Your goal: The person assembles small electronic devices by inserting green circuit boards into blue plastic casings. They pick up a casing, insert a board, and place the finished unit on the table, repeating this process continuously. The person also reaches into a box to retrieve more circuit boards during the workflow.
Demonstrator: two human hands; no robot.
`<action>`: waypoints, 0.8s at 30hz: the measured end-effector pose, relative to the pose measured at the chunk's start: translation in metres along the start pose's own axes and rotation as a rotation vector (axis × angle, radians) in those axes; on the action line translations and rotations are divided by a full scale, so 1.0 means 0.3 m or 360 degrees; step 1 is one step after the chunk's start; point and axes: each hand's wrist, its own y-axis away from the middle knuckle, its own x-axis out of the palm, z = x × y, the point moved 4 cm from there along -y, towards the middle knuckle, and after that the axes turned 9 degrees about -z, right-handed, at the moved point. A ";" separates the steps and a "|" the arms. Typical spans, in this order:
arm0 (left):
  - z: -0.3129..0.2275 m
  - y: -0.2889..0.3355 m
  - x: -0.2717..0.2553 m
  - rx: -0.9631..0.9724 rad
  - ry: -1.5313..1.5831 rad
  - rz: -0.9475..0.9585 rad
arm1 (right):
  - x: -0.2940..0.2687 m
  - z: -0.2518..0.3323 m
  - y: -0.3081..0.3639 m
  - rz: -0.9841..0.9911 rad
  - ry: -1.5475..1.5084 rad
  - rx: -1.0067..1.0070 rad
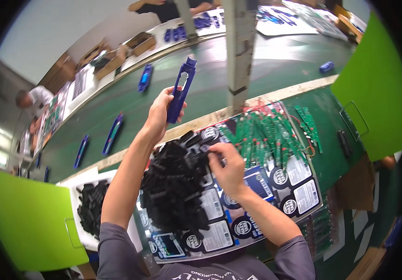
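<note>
My left hand (160, 113) is raised over the edge of the green belt, fingers wrapped round a long blue plastic housing (178, 99). The housing stands tilted, and an oval cutout shows near its upper end. Lower and to the right, my right hand (229, 169) has its fingers pinched together at the right edge of a heap of small black parts (175, 186). Whatever lies between those fingertips is hidden. Just beyond the right hand lies a pile of narrow green circuit boards (264, 137), some with red wires.
Several blue housings, among them one (113, 134), lie on the green conveyor belt (210, 60). A metal post (240, 60) rises past the bench edge. Green panels (373, 93) flank both sides. A white tray (77, 205) holds more black parts. Other people sit across the belt and far left.
</note>
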 end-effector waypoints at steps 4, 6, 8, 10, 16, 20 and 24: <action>-0.079 0.375 -0.041 0.0228 -0.0182 -0.0100 | -0.031 0.007 -0.013 -0.0024 -0.0057 0.0082; -0.067 0.540 -0.087 0.0273 -0.0318 -0.0235 | -0.018 -0.022 0.006 0.0008 -0.0133 0.0221; -0.017 0.678 -0.100 0.0310 -0.0259 -0.0341 | -0.013 -0.007 0.014 0.0040 -0.0224 0.0300; 0.036 0.783 -0.106 0.0307 -0.0175 -0.0369 | -0.029 0.063 0.012 0.0102 -0.0232 0.0307; 0.148 0.930 -0.081 0.0247 -0.0027 -0.0482 | -0.015 0.433 0.060 0.0368 -0.0106 -0.0250; 0.168 0.952 -0.059 0.0199 0.0036 -0.0467 | 0.054 0.494 0.119 0.0370 0.0195 -0.0488; 0.157 0.960 -0.056 0.0271 -0.0019 -0.0523 | 0.077 0.509 0.137 0.0356 0.0477 -0.0744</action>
